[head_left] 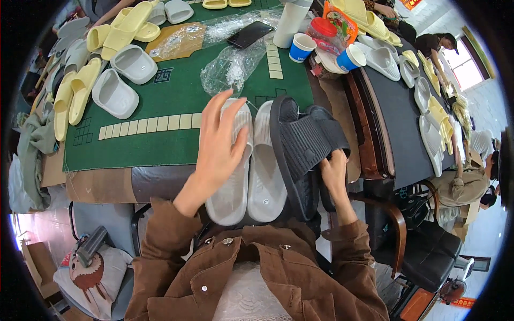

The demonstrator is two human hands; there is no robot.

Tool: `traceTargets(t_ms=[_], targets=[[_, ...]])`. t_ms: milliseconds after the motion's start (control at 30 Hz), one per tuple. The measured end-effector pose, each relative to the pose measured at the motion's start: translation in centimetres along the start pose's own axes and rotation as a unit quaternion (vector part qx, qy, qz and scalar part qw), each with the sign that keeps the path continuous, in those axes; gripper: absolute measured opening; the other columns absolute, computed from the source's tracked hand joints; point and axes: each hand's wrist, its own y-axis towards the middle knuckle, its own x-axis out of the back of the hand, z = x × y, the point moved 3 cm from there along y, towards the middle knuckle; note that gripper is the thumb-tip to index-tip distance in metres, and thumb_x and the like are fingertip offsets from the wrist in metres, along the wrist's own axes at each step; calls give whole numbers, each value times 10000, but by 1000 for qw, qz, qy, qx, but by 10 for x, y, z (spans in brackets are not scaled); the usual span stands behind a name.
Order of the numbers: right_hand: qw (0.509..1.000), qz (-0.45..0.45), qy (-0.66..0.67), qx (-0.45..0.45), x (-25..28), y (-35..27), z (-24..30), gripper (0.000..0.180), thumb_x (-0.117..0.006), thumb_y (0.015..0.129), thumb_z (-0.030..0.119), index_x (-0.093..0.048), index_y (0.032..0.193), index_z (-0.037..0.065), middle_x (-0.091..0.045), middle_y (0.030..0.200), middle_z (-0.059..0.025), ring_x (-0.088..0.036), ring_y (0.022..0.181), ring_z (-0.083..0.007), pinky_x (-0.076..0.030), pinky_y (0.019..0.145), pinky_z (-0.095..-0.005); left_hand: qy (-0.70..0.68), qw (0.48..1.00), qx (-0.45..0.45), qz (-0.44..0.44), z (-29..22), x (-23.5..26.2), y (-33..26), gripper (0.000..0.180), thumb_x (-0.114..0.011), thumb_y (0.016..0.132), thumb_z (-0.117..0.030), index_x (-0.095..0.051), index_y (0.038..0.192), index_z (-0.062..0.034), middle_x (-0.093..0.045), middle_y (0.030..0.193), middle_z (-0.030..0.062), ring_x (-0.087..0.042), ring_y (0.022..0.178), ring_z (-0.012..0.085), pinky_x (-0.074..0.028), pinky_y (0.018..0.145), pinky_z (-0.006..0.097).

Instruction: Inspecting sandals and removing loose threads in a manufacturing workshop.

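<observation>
A pair of grey slippers, one a left grey slipper and one a right grey slipper, lies side by side at the table's near edge, heels toward me. My left hand is over the left grey slipper with its fingers spread apart, gripping nothing. Just right of them is a pair of black slippers, the nearer black slipper overlapping the other black slipper. My right hand has its fingers curled at the strap opening of the black pair; the fingertips are partly hidden there.
Beyond my hands lie a clear plastic bag and a black phone. Paper cups, a white bottle and a red-lidded jar stand at the far right. Grey and yellow slippers crowd the left; co-workers sit around.
</observation>
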Motion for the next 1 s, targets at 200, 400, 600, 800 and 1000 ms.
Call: traceTargets(t_ms=[200, 400, 600, 800, 1000], targets=[[998, -26, 54, 27, -11, 2, -8, 295, -619, 799, 90, -584, 1024, -97, -579, 1071, -293, -545, 995, -454, -432, 863, -444, 10, 994, 35, 105, -28, 13, -65, 527, -652, 771, -56, -489, 1273, -60, -366, 1347, 208, -356, 1267, 407, -306, 1046, 472], [998, -32, 42, 26, -12, -4, -23, 271, -597, 780, 73, -574, 963, -126, -564, 1017, -278, -530, 955, -452, -421, 860, -442, 49, 991, 56, 114, -57, 4, -64, 531, -663, 797, -150, -502, 1302, -121, -350, 1311, 245, -331, 1258, 443, -280, 1051, 503], [996, -7, 92, -8, -16, -4, -35, 287, -586, 795, 80, -567, 997, -124, -561, 1010, -266, -524, 963, -434, -414, 852, -426, 114, 982, 45, 143, -46, -2, -75, 530, -662, 808, -220, -494, 1297, -107, -367, 1315, 251, -386, 1217, 453, -301, 1042, 516], [1000, -7, 24, 0, -14, -5, -23, 268, -582, 802, 79, -549, 970, -127, -559, 998, -258, -515, 953, -429, -398, 854, -420, 181, 972, 54, 143, -30, -44, -76, 633, -707, 755, -307, -481, 1273, -24, -364, 1310, 282, -398, 1219, 443, -298, 1051, 516], [1000, -4, 12, -28, -15, -5, -31, 233, -594, 818, 78, -510, 839, -138, -540, 861, -255, -522, 845, -403, -405, 781, -426, 154, 981, 39, 108, -19, -27, -79, 613, -717, 742, -253, -485, 1242, 17, -402, 1241, 249, -428, 1167, 423, -342, 1014, 491]])
